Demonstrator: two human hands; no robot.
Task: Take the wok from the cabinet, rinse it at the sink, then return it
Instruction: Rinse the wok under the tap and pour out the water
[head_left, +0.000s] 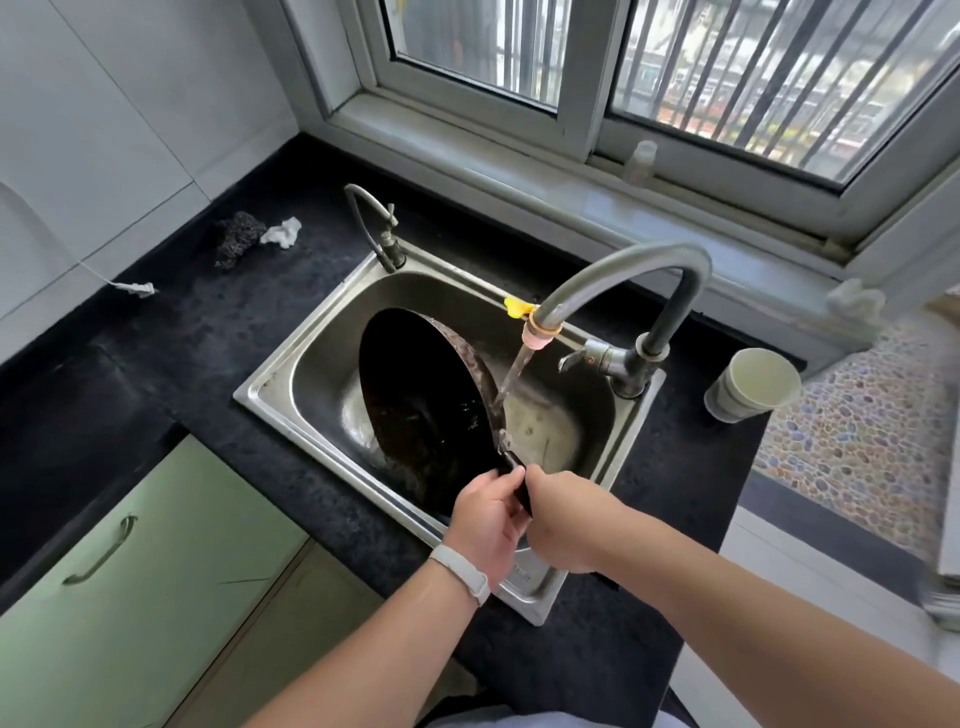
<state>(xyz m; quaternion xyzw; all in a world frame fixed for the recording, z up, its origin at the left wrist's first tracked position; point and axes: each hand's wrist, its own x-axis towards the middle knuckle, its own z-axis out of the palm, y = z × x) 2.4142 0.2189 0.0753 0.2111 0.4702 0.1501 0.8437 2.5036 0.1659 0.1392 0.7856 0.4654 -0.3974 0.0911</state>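
The wok (431, 410) stands tilted on edge inside the sink (291, 364), its hollow facing 9 o'clock, presumably so rinse water drains off. Both hands, left (488, 525) and right (563, 519), are closed around the handle (519, 486) at the wok's 5 o'clock. The tap (623, 291) at 1 o'clock pours onto the rim near the handle. A cup (753, 384) stands on the bench (171, 364) at 3 o'clock; a scourer (236, 239) lies at 10 o'clock. The tap spout overhangs the lift path.

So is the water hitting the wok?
Touching. The head view shows the water stream falling from the faucet onto the tilted wok's right rim and splashing there.
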